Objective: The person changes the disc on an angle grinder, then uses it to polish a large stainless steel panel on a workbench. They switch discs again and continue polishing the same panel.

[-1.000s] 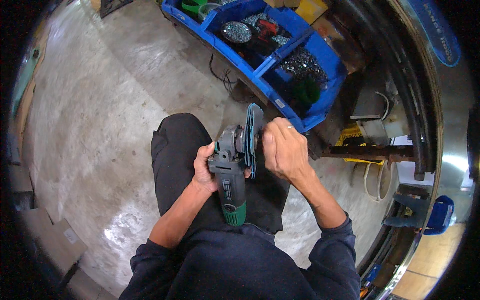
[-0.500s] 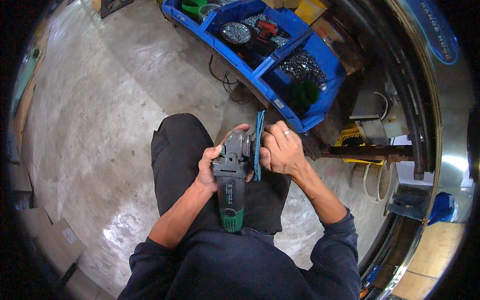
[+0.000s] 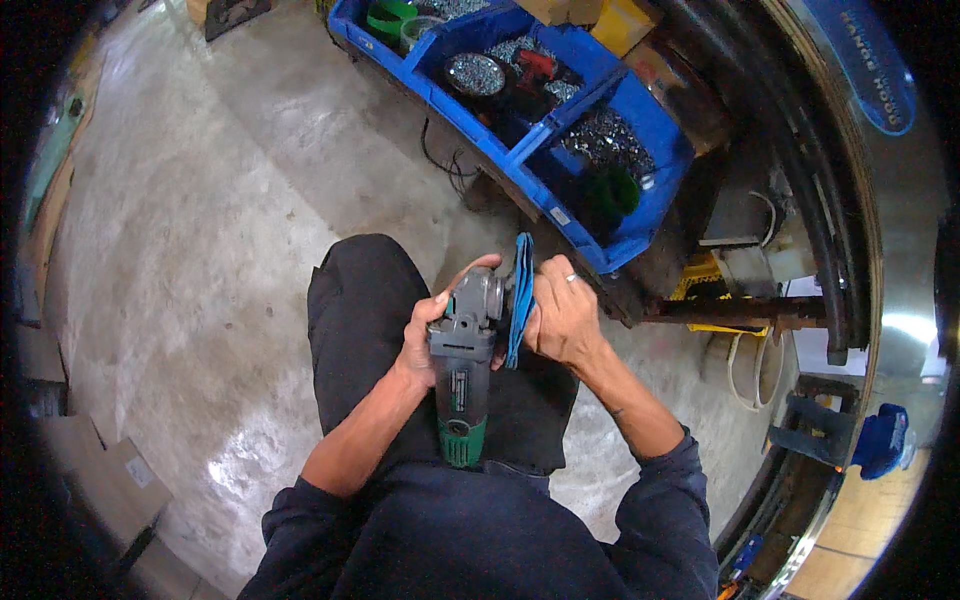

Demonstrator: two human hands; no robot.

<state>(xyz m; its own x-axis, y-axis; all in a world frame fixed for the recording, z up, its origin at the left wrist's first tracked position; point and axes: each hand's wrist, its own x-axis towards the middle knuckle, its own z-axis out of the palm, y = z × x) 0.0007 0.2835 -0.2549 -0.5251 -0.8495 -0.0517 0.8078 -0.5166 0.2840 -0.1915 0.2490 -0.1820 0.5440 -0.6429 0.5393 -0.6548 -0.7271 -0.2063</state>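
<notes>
An angle grinder (image 3: 460,385) with a grey gear head and a green rear end rests upright against my lap, its body pointing toward me. My left hand (image 3: 420,340) is wrapped round the gear head from the left. On the head's right side sits a blue disc (image 3: 519,305), seen nearly edge-on, with layered edges like a flap disc. The curled fingers of my right hand (image 3: 562,310) press on the outer face of this disc, close to its middle. Those fingertips are partly hidden, so any small part under them does not show.
Ahead to the right stand blue bins (image 3: 540,130) holding many small metal fasteners, a red tool (image 3: 535,65) and green cups. Below them hangs a dark cable (image 3: 445,160). A rusty metal bar (image 3: 740,309) lies at right, above a white bucket (image 3: 745,365). Cardboard (image 3: 110,470) lies at left.
The disc has turned a little, showing more of its layered edge. My right hand has shifted slightly left and down with it. The left hand keeps its hold on the grinder.
</notes>
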